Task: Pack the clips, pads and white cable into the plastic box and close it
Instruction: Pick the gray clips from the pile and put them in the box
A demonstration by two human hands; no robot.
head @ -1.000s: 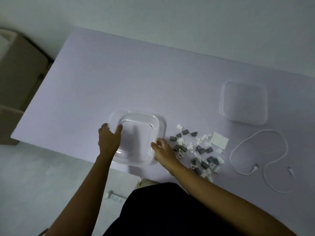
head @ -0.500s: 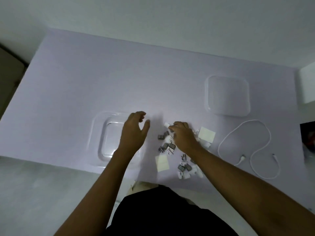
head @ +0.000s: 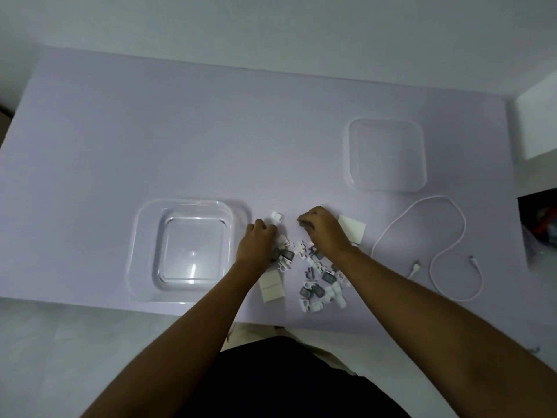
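The clear plastic box [head: 139, 236] stands open and empty near the table's front edge, left of my hands. Its clear lid [head: 385, 155] lies apart at the back right. A pile of grey and white clips [head: 316, 289] is scattered between my forearms. My left hand [head: 256, 245] and my right hand [head: 325, 233] both rest on the pile's far part, fingers curled down round clips. One white pad [head: 354, 227] lies just right of my right hand, another pad [head: 271, 288] under my left wrist. The white cable [head: 465, 230] lies looped to the right.
The lilac table [head: 180, 131] ends close in front of the box and the clips. A white block [head: 539, 128] and a dark bag [head: 539, 230] sit past the table's right edge. Pale floor lies below.
Both hands left the box. My left hand moved right onto the clips, and my right hand's fingers curled over the pile's far part. The view shifted right.
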